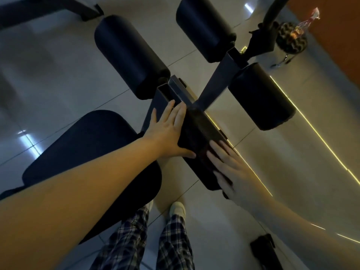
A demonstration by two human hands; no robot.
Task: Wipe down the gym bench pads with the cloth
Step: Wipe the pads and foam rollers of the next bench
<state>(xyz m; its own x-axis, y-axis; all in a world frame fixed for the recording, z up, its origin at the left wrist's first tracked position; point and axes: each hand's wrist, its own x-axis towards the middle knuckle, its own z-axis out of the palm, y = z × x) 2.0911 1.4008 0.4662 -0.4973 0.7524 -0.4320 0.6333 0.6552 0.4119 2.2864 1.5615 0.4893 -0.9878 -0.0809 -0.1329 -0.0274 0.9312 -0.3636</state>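
A dark cloth [200,137] lies draped over a black roller pad [206,172] at the middle of the gym bench. My left hand [167,131] lies flat with straight fingers on the cloth's left side. From the right, my right hand [229,166] presses its straight fingers on the cloth's near end. The black seat pad [87,145] sits to the left under my left forearm. Three more black roller pads show: far left [130,55], far right [204,26] and right [263,96].
A grey metal frame [218,76] joins the pads. The floor is glossy tile with a yellow light strip [311,131] running along the right. A black patterned stool [291,38] stands at the back right. My plaid trouser legs and white shoe [177,208] are below.
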